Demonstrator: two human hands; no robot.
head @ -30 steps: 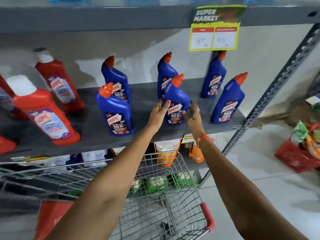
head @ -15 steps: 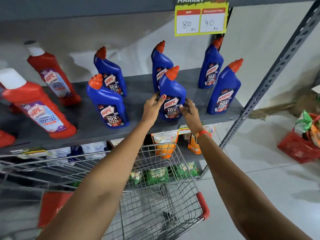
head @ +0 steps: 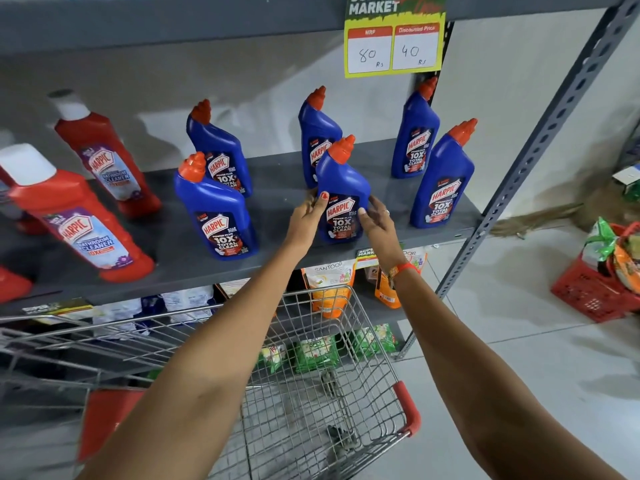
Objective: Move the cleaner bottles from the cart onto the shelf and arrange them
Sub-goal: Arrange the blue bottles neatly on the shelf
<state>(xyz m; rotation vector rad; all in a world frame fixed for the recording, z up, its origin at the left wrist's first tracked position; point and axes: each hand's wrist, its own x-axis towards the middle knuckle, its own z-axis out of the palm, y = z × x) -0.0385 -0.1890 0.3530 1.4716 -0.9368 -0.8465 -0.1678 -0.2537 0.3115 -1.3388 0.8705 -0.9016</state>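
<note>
holding the blue plastic cleaner bottle with the orange cap (head: pixel 341 199) between both palms, i have my left hand (head: pixel 309 216) against its left side and my right hand (head: pixel 377 220) against its right, fingers loosely curved around it. it stands upright near the front edge of the grey metal shelf (head: pixel 277 199), among five other blue bottles. below, the wire shopping cart (head: pixel 311 393) looks bare of bottles.

A pale wall (head: pixel 519 109) backs the grey metal rack, whose perforated upright (head: pixel 540 147) slants right of the hands. Beyond it, glossy light floor tiles (head: pixel 519 306) carry a red basket (head: pixel 595 296) and a broom (head: pixel 540 220).
</note>
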